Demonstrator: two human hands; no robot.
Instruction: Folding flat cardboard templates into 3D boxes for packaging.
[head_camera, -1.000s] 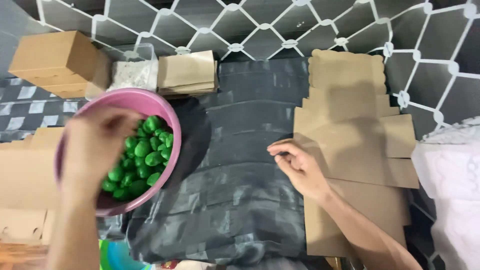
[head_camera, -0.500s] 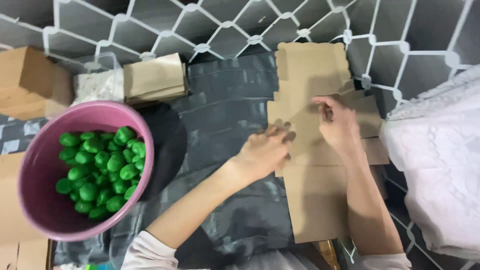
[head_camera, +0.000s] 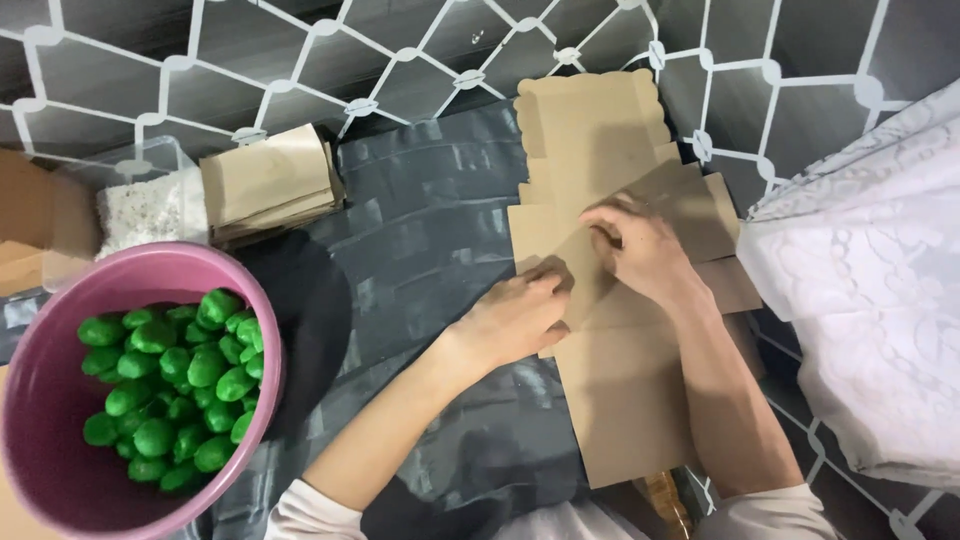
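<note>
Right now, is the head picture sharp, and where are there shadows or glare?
Head view: mostly sharp; the left hand and right hand on the flat cardboard cut-out are slightly soft. Light is even; the pink bowl casts a dark shadow to its right on the grey plastic sheet, which shows faint sheen.

Both arms are bare from the hands right up past the elbows. The left hand (head_camera: 515, 318) and right hand (head_camera: 640, 252) have no rings, watches or gloves. Short white sleeves (head_camera: 310, 510) peek in at the bottom.
</note>
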